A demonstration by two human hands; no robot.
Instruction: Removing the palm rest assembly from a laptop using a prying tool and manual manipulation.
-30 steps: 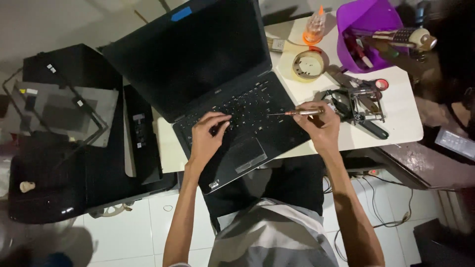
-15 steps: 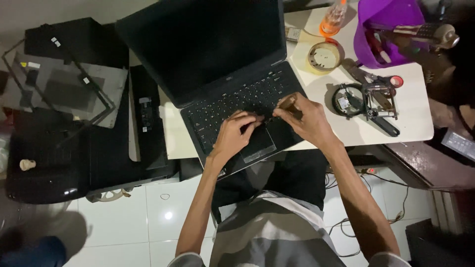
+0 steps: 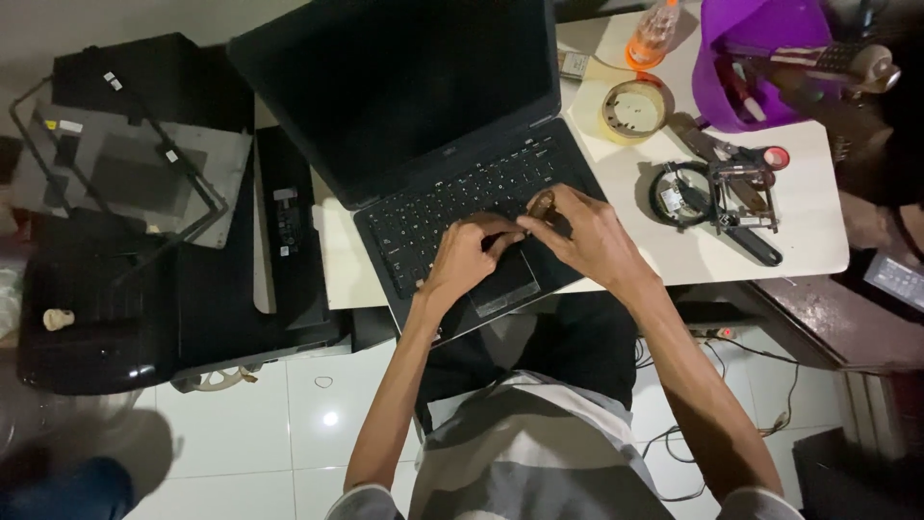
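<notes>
We reach both bare forearms forward and inward, so our hands meet. Our left hand (image 3: 462, 260) lies palm down, fingers curled toward the right. Our right hand (image 3: 589, 236) angles left, its fingertips (image 3: 535, 218) pinched together, touching the left fingertips.

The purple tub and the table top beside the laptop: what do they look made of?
Purple tub: plastic by its look, with a saturated uniform colour and a smooth, thin curved wall. Table top: probably painted or laminated board; it is flat, off-white and matte with a rounded corner, though the core is hidden. Laptop: dark matte casing, material unclear.
</notes>
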